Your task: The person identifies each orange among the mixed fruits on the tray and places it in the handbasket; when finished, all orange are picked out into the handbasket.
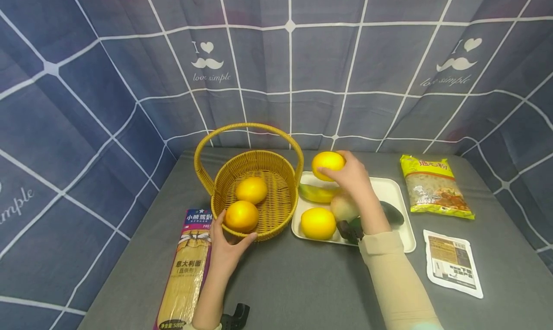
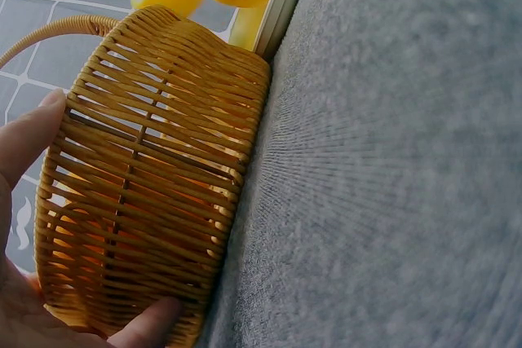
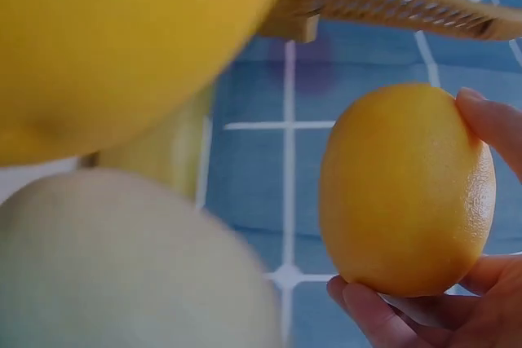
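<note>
My right hand [image 1: 352,174] holds a smooth, oval yellow lemon [image 1: 328,165] above the back left corner of a white tray [image 1: 395,191]. Thumb and fingers grip opposite ends of this lemon [image 3: 408,189] in the right wrist view. At the front left of a round wicker basket [image 1: 276,227], my left hand [image 1: 226,246] grips the rim and wall. Its thumb [image 2: 37,132] lies at the rim in the left wrist view, with a fingertip lower on the weave. Inside the basket are two rounded orange-yellow fruits [image 1: 251,190], the nearer one beside my left fingers.
The tray bears another lemon [image 1: 318,223], a banana [image 1: 317,193], a pale round fruit [image 1: 343,206] and a dark green vegetable [image 1: 392,214]. A spaghetti pack [image 1: 186,267] lies left of the basket. To the right lie a yellow pasta bag [image 1: 436,186] and a white packet [image 1: 452,263]. The basket's tall handle [image 1: 249,125] arches upward.
</note>
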The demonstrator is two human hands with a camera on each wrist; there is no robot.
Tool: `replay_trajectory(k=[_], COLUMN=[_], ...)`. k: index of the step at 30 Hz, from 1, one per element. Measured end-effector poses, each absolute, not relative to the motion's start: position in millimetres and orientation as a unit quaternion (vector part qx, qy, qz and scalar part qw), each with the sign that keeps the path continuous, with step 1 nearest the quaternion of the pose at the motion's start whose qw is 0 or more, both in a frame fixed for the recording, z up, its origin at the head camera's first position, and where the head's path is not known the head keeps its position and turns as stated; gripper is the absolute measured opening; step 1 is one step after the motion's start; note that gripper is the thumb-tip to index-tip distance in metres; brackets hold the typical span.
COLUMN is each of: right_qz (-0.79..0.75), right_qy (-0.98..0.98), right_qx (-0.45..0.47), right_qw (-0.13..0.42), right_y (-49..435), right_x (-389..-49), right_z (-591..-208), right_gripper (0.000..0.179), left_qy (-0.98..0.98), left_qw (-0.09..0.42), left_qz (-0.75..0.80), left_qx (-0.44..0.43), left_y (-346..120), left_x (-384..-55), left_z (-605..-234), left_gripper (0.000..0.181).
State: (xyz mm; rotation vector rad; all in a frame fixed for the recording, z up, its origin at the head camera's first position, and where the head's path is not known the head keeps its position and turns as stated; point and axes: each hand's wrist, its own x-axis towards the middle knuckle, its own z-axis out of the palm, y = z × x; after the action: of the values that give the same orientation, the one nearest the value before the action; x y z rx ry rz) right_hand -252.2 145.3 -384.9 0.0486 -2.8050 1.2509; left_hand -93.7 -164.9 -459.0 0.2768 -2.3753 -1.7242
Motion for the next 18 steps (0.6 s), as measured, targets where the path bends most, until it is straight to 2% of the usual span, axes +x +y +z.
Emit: replay_trajectory(k=[18], right_qz=[0.462], right_qy=[-0.884], right_qx=[0.060], right_qw=[0.043], right_y=[130], right_x=[-201], right_z=[-338], right_gripper=[0.086], left_qy=[-0.807], left_qw=[0.108], left_qz=[-0.574], left_qx=[0.093], left_y=[-167], left_x=[-95], left_z=[-465], left_gripper=[0.096])
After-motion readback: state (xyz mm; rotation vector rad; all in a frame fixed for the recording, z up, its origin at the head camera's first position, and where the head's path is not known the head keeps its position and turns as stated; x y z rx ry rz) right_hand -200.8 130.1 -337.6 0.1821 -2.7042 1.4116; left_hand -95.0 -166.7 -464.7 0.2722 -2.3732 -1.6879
